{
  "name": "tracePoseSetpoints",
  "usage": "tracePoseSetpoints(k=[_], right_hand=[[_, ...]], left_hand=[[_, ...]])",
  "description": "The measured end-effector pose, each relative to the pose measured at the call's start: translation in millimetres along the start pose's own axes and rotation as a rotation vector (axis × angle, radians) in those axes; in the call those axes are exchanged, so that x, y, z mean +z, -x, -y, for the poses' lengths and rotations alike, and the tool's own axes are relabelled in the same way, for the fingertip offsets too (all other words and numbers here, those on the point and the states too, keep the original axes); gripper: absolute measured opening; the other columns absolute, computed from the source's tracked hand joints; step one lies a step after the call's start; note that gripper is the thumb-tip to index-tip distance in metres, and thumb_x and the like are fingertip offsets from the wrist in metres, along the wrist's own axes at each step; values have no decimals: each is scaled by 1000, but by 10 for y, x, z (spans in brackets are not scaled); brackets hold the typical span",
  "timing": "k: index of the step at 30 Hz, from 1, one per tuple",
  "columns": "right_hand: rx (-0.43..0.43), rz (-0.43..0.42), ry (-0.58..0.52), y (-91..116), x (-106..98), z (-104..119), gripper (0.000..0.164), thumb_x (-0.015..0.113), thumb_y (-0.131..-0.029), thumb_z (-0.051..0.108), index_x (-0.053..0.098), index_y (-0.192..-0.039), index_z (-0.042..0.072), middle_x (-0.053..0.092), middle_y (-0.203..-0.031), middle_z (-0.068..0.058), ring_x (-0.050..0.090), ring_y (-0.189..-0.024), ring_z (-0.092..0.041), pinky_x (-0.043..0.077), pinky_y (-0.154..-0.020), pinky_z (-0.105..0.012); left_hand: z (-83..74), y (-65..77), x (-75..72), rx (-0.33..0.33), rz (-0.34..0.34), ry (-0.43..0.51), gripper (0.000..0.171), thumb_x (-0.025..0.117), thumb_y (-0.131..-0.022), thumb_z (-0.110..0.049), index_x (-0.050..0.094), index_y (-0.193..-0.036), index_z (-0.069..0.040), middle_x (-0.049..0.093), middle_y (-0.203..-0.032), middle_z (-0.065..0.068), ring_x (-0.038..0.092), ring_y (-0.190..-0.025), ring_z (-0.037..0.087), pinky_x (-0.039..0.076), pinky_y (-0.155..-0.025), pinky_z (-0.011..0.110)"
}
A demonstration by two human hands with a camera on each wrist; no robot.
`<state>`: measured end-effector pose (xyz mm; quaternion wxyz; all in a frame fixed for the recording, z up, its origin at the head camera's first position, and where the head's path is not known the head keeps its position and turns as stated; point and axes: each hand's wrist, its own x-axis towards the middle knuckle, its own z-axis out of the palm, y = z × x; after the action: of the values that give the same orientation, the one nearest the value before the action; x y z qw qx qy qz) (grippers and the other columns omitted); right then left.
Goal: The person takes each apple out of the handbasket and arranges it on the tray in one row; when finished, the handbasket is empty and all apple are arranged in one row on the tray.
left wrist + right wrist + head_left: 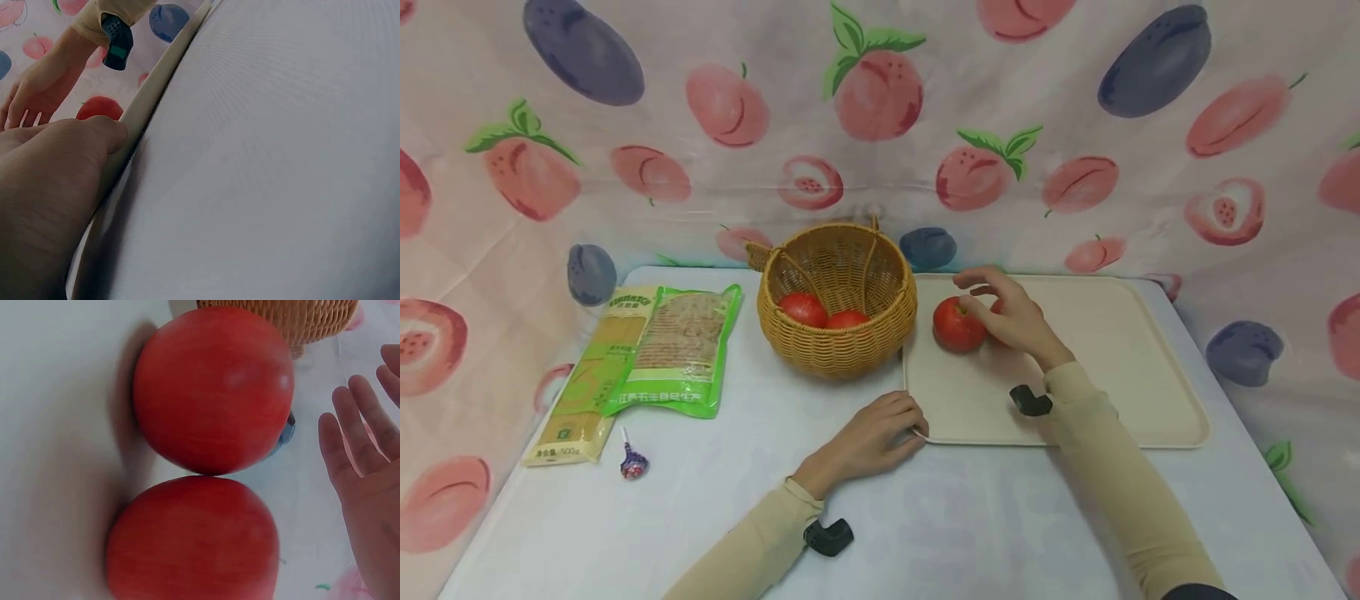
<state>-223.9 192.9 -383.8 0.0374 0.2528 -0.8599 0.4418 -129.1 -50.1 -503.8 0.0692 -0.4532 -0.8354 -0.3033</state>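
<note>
Left hand: at the near-left corner of the beige tray, thumb and fingers pinching the rim. Right hand: above the tray, thumb and fingers spread and curved over the fruit; the right wrist view shows a gap between the fingers and the fruit, so nothing is gripped.

Two red fruits lie on the tray near its left side. The left-hand fruit is in plain sight from the head; the right-hand fruit is mostly covered there by the hand. The right wrist view shows the pair touching. Just left of the tray stands the wicker basket, with two more red fruits inside, one left of the other.

Labels: the long yellow pack bears a large "3" and, at its lower end, "500g" (the capitals at its top are too blurred to give in full). The green-edged packet overlaps it and carries a line of white Chinese characters on its green lower band, not safely legible. Near them lies a lollipop, stick pointing away from the person; its purple wrapper's print is too small to read.
</note>
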Motion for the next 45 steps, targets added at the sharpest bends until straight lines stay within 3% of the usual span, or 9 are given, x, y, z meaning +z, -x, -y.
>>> tracePoseSetpoints(k=[7,16,24,31,39,45], right_hand=[[-181,44,-27,-106,25,38,30,60,-87,-5,54,-116,-6,58,-116,-19,55,-109,-36,45,-94,-53],[-237,69,-22,-189,69,0,29,60,-87,-5,55,-115,-7,58,-114,-20,55,-108,-36,45,-92,-56],[-271,117,41,-332,129,-144,30,62,-89,5,56,-119,6,60,-114,-9,56,-109,-27,47,-93,-47],[-376,131,109,-469,178,-45,27,61,-91,12,59,-116,4,62,-112,-10,58,-106,-19,48,-90,-42],[-395,175,175,-590,251,98,23,61,-92,15,60,-114,9,61,-113,-2,54,-107,-14,46,-93,-37],[-437,204,199,-679,342,209,17,59,-92,13,62,-109,12,61,-108,0,54,-99,-11,47,-86,-33]], left_hand=[[-8,16,-5,-14,15,-7,5,61,-91,-23,63,-95,-22,57,-98,-12,50,-100,3,42,-92,20],[-16,13,-5,-11,19,-14,5,61,-91,-24,63,-96,-22,57,-98,-12,50,-101,4,42,-92,20],[-19,7,-19,-14,27,-22,5,61,-91,-24,63,-96,-22,57,-98,-13,50,-101,3,42,-93,20],[-14,8,-17,-4,25,-34,5,61,-91,-24,63,-95,-23,57,-98,-13,50,-101,4,42,-93,20],[-11,-1,-7,3,24,-35,5,61,-91,-24,63,-96,-23,57,-99,-13,50,-103,4,41,-94,20],[-7,1,-13,7,20,-39,5,61,-91,-24,63,-96,-22,57,-98,-13,50,-102,3,41,-95,20]])
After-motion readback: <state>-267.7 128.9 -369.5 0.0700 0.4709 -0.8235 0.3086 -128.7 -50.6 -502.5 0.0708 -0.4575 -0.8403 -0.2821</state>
